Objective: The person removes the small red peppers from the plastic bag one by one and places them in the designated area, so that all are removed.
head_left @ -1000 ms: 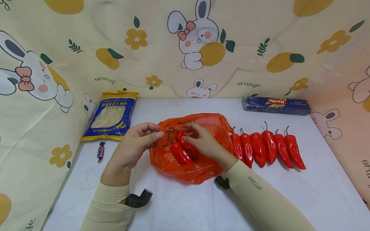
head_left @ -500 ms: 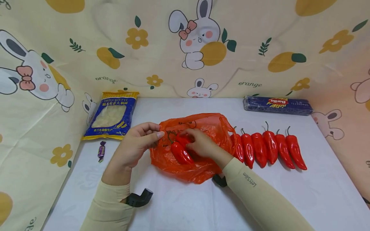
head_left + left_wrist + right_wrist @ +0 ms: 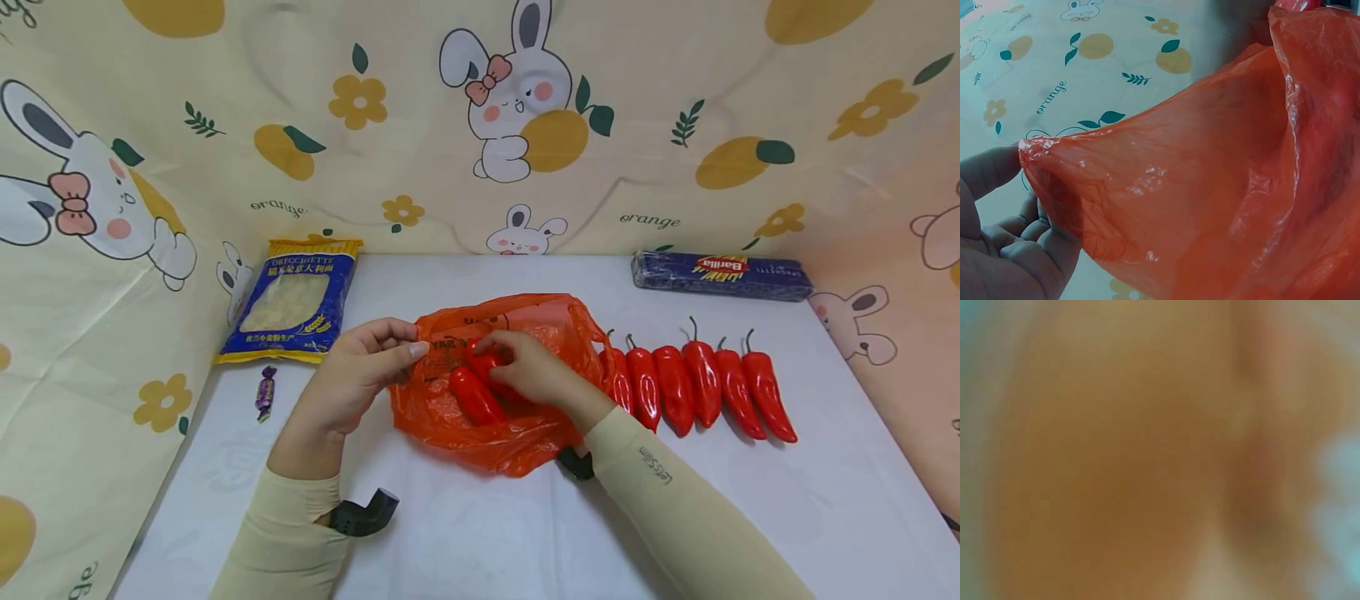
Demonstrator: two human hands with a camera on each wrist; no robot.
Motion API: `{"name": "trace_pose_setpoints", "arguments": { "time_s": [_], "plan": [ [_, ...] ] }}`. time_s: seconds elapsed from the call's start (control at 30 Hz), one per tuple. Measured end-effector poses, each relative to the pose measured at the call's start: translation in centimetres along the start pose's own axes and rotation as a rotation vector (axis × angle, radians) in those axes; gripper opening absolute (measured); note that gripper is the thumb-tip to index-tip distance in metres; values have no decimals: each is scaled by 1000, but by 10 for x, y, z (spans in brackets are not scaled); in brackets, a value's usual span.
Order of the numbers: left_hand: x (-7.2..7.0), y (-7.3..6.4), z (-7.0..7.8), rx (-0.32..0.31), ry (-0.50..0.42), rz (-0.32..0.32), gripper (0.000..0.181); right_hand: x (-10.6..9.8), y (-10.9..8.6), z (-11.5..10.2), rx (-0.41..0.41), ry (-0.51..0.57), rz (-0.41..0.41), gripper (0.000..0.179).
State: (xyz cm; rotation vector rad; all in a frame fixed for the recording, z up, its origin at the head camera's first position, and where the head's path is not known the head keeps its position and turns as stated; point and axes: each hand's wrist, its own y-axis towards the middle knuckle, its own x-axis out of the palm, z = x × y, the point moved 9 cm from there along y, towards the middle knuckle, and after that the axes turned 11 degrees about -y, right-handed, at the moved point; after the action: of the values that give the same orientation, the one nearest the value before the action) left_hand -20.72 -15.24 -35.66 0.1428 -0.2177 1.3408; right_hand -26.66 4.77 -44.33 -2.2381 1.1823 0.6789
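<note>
An orange-red plastic bag lies with its mouth spread in the middle of the table. My left hand pinches the bag's left edge between thumb and fingers; the left wrist view shows that corner of the bag pulled taut. Inside the bag lies a glossy red chili pepper. Behind it, a second red chili pepper is partly covered by my right hand, whose curled fingers and thumb grip it. The right wrist view is too blurred to read.
Several red chili peppers stand in a row right of the bag. A blue and yellow pasta bag and a purple wrapped candy lie at the left. A dark blue spaghetti pack lies at the back right.
My right hand has lowered onto the rear pepper in the bag and closed its fingers on it. The peppers in the bag have shifted slightly right. My left hand keeps its pinch.
</note>
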Motion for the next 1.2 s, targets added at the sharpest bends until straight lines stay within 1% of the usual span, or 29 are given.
{"name": "trace_pose_setpoints", "arguments": {
  "time_s": [0.13,0.27,0.37,0.47,0.6,0.73,0.93,1.07,1.2],
  "plan": [
    [0,0,0,0,2,1,11,-13,-9,-2,-6,87,0,33],
    [0,1,1,2,10,3,12,-23,-17,1,14,220,-19,33],
    [-1,1,1,1,14,3,13,-28,-21,5,25,319,-41,34],
    [-1,1,1,1,12,5,13,-30,-24,7,35,394,-64,36],
    [-3,1,0,0,9,11,11,-34,-31,11,56,474,-73,37],
    [-3,1,0,-1,8,14,11,-41,-41,12,48,524,-68,41],
    [-3,1,0,2,11,13,13,-51,-57,13,16,531,-59,47],
    [-2,1,0,3,13,8,13,-60,-70,16,0,465,-26,47],
    [-1,1,1,5,15,6,13,-70,-82,21,-24,388,29,47]
  ]
}}
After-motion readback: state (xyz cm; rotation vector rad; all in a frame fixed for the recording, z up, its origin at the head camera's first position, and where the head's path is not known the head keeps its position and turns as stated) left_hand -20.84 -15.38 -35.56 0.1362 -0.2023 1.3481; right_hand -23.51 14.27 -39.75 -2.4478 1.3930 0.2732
